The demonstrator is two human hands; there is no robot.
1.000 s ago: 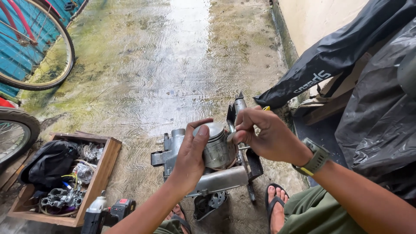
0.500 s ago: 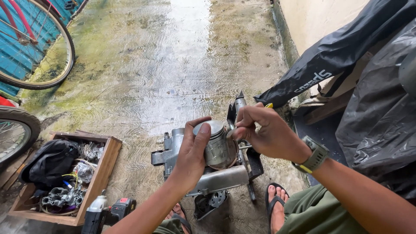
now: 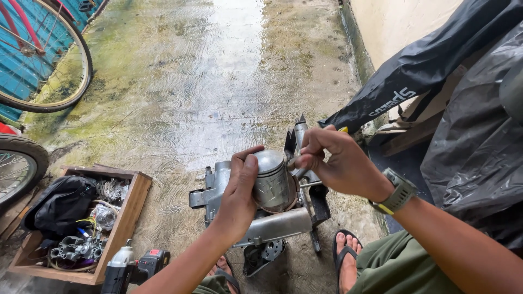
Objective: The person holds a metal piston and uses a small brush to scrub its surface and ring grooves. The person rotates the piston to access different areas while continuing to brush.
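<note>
My left hand (image 3: 238, 193) grips a round silver metal piston (image 3: 272, 182) from its left side, thumb on the domed top. My right hand (image 3: 339, 161) is closed on a thin tool with a yellow handle tip (image 3: 343, 129), its fingertips pressed at the piston's right rim. A grey watch sits on the right wrist (image 3: 397, 191). Under both hands a grey metal engine block (image 3: 269, 223) rests on the wet concrete floor, with a silver cylindrical part (image 3: 300, 130) sticking up behind my right fingers.
A wooden crate (image 3: 128, 212) at the lower left holds a black bag (image 3: 62, 201) and several metal parts. A cordless drill (image 3: 133, 267) lies beside it. Bicycle wheels (image 3: 52, 71) stand at the left. Black plastic sheeting (image 3: 468, 136) covers something at the right. My sandalled foot (image 3: 346, 256) is near the block.
My right hand has shifted slightly at the piston's rim. My left hand keeps the same hold.
</note>
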